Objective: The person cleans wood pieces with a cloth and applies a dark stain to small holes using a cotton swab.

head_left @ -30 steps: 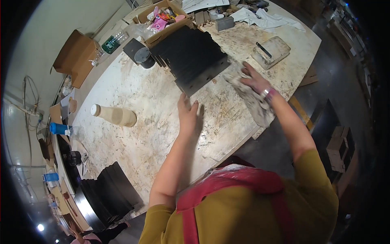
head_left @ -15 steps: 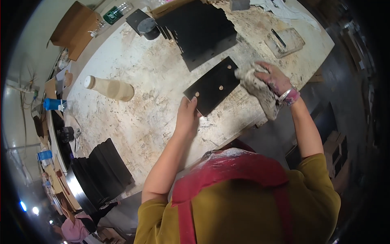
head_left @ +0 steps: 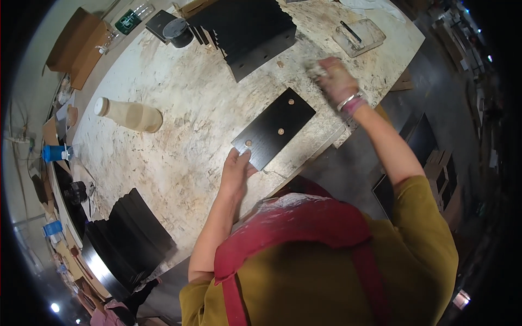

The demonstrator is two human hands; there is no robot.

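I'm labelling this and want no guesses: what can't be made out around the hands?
In the head view:
Cloth at the right hand: motion blur hides its folds and grip.
Black panel: underside hidden by its upper face.
Left hand: any fingertips beneath the panel are hidden by it.
Far black stack: back end cut off by the upper edge.

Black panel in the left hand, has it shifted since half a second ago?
Yes: the black panel in the left hand has moved away from the black stack, toward the red apron.
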